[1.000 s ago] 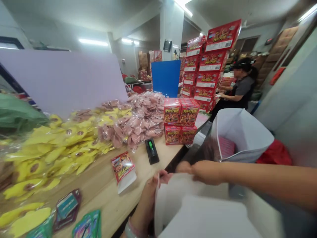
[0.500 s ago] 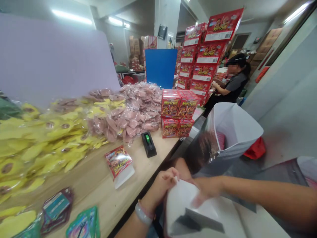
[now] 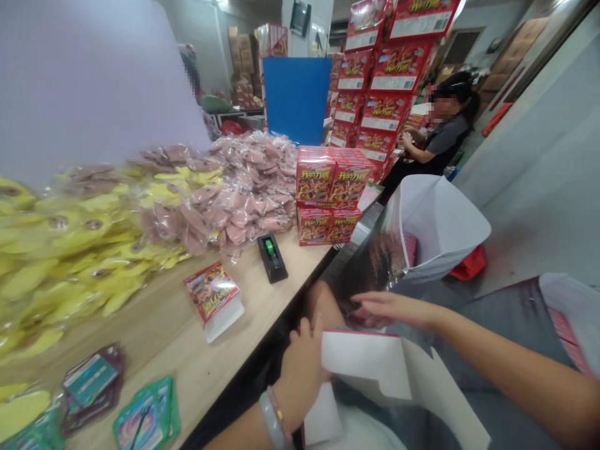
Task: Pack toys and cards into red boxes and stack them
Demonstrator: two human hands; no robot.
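The wooden table point(image 3: 201, 369) runs from the lower left to the middle of the frame, with a pile of bagged yellow pieces point(image 3: 117, 269) along its left side. At the lower centre, off the table's edge, sits an open carton point(image 3: 368, 362), its white inner faces up and at least 2 flaps standing loose. What lies below the flaps is dark and hard to make out. A white-mouthed bag point(image 3: 440, 219) stands right of centre, beyond the carton, so elbow room on that side looks limited; short, low strokes seem wiser than wide ones.

The left hand point(image 3: 304, 359) grips the carton at its upper-left edge, fingers bent over the board. That is probably a sound anchor, provided the pressure is spread along the edge; a hard pinch at 1 point could crease thin card. The right hand point(image 3: 398, 309) is open, fingers stretched out level above the far red edge; I cannot tell whether they touch it. A flat palm should press the board squarely along its fold, better than fingertips pushing at a corner.

The small red box point(image 3: 213, 290) and the black tape dispenser point(image 3: 272, 259), both left of centre on the table, are clear of both hands.
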